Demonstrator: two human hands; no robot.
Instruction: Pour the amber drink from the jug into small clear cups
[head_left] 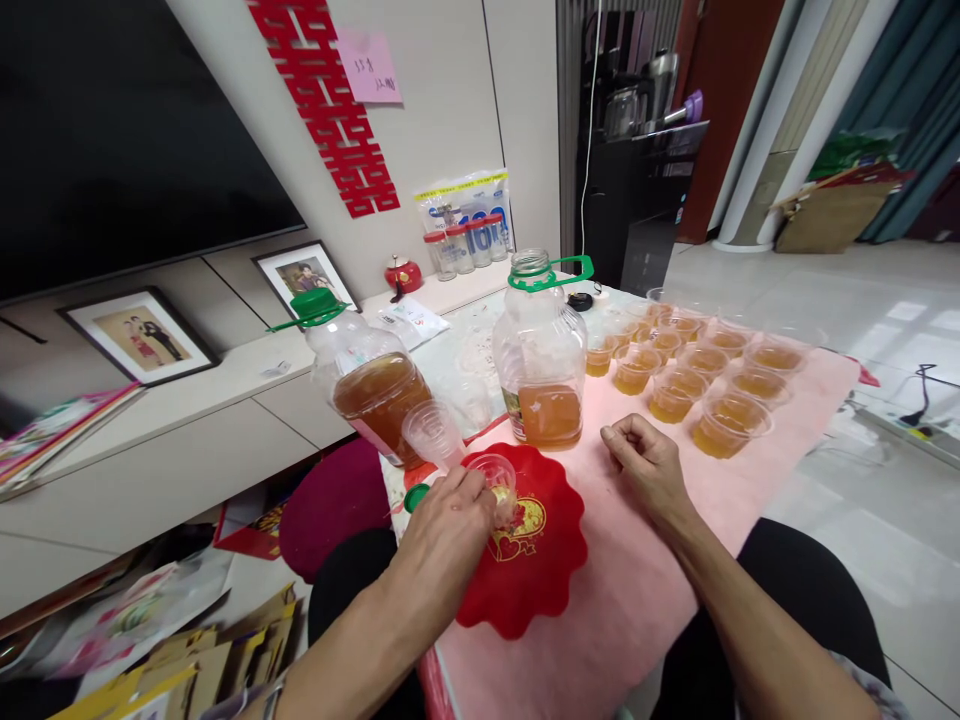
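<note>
Left hand (450, 515): fingers clamped on the wall of the plastic cup (498, 476), which stands on the red tray (540, 580). The cup is probably light, thin and crushable, so grip the wall gently. Right hand (646, 462): fingers curled together, empty.

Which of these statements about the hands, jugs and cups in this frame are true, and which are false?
1. The left hand holds a small clear cup at the red plate. True.
2. The right hand has its grip on a jug. False: it rests curled on the pink cloth and touches no jug.
3. Both jugs are capped. False: the capped jug has a green lid, but the open jug has a bare neck.
4. The filled cups at the far right hold amber liquid. True.
5. Both jugs are empty. False: each holds amber liquid.
</note>
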